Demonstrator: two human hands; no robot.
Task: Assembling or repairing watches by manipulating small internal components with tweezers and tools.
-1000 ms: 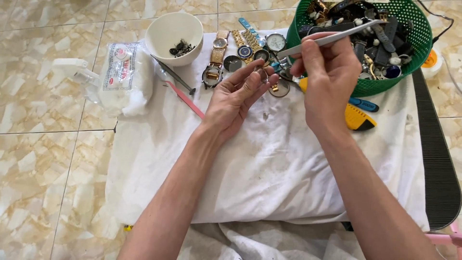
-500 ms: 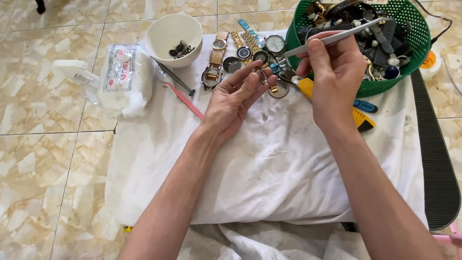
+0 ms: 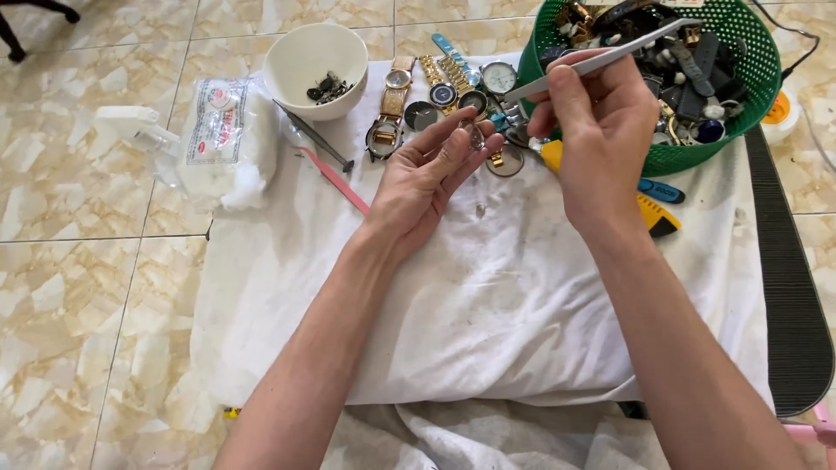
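Observation:
My left hand (image 3: 428, 178) is palm up over the white cloth (image 3: 488, 305), its fingertips pinching a small clear watch part (image 3: 471, 135). My right hand (image 3: 601, 139) grips long silver tweezers (image 3: 601, 59), whose tips point left towards that part and end close to it. Just beyond both hands lie several wristwatches and watch cases (image 3: 435, 91) in a row on the cloth. A tiny loose metal piece (image 3: 480, 209) rests on the cloth below my left fingers.
A green plastic basket (image 3: 697, 148) of watches and straps stands at the back right. A white bowl (image 3: 315, 57) holds small dark parts. Beside it lie dark tweezers (image 3: 313, 137), a pink stick (image 3: 335, 181), a cotton bag (image 3: 228, 139) and a yellow-handled tool (image 3: 653, 213).
Both hands have stayed together over the cloth; the tweezers have tilted slightly and their tips have come closer to the part in my left fingers.

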